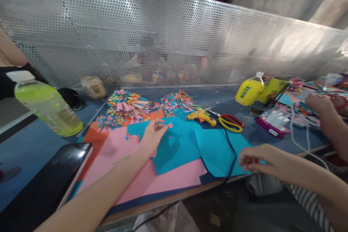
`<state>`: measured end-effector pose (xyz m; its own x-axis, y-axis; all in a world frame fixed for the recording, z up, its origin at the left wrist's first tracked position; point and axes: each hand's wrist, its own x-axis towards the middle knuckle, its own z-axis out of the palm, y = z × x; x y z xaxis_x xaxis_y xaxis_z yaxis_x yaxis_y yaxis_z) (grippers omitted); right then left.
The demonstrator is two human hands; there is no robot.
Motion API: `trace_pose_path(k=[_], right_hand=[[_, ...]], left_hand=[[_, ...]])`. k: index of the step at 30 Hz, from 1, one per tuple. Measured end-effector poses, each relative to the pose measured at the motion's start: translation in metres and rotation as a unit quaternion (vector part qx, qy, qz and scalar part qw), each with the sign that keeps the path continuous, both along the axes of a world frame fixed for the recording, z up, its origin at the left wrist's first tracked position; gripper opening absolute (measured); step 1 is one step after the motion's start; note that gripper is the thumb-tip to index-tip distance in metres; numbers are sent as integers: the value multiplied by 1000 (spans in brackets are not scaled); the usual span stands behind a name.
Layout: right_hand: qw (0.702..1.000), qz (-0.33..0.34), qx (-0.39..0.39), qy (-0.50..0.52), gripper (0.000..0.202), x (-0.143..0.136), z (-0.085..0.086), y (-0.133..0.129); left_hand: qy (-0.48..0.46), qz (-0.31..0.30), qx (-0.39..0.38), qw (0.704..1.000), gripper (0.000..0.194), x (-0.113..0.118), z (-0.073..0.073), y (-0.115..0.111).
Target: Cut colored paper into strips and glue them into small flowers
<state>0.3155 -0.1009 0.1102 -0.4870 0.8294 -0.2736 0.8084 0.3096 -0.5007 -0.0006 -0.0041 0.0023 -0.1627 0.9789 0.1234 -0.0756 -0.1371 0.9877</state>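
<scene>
My left hand (153, 133) reaches over the blue paper sheet (179, 148), thumb and fingers pinched on a small round pink paper piece (170, 125). Its shadow falls on the sheet. At the right, my right hand (252, 157) hovers by the edge of a second blue sheet (217, 152), fingers curled in; whatever they hold, if anything, is hidden. Beyond the sheets lie a yellow glue gun (202, 116) and scissors (231, 122) with red and yellow handles. Pink paper (174, 179) and orange paper (94, 136) spread underneath. A fringed paper-strip ball (127, 104) sits behind my left hand.
A black phone-like slab (46, 181) and a green drink bottle (47, 103) are at left. Cut strips (175, 103) lie heaped near the perforated metal screen (174, 40). A yellow bottle (249, 90), purple box (272, 127) and another person's hand (322, 103) are at right; a black cable crosses the paper.
</scene>
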Motion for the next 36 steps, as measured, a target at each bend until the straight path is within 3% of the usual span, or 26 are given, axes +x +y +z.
trace_pose_path(k=[3,5,7,9,12,16,21,23,25,27,29,36], right_hand=[[998,-48,3,35,35,-5,-8,21],[992,-74,105,13,34,-16,-17,40],[966,-107,217,-86,27,-32,-28,62],[936,-145,273,-171,38,-51,-39,84],[907,-192,293,-233,61,-74,-53,117],[895,-214,283,-271,62,-84,-63,146],[882,-237,313,-260,55,-90,-66,140],[879,-216,373,-202,51,-100,-62,129],[909,-113,395,-65,40,-113,-57,120],[948,-18,309,70,33,-127,-53,115],[965,38,222,138,31,-138,-51,115],[966,43,140,214,26,-148,-55,119]], left_hand=[[-3,-2,1,1000,35,0,1,-1],[-6,-3,3,1000,34,1,2,-2],[-10,-1,7,1000,33,1,2,-2],[-17,5,11,1000,34,1,1,-1],[-19,6,15,1000,34,1,1,0],[-12,-3,14,1000,34,0,3,0],[8,-12,23,1000,29,-1,3,-1],[13,-18,29,999,28,0,4,-2],[23,-33,32,999,27,2,6,-5],[29,-48,32,998,26,3,9,-8],[27,-61,32,997,25,4,11,-10],[8,-80,18,997,28,5,13,-11]])
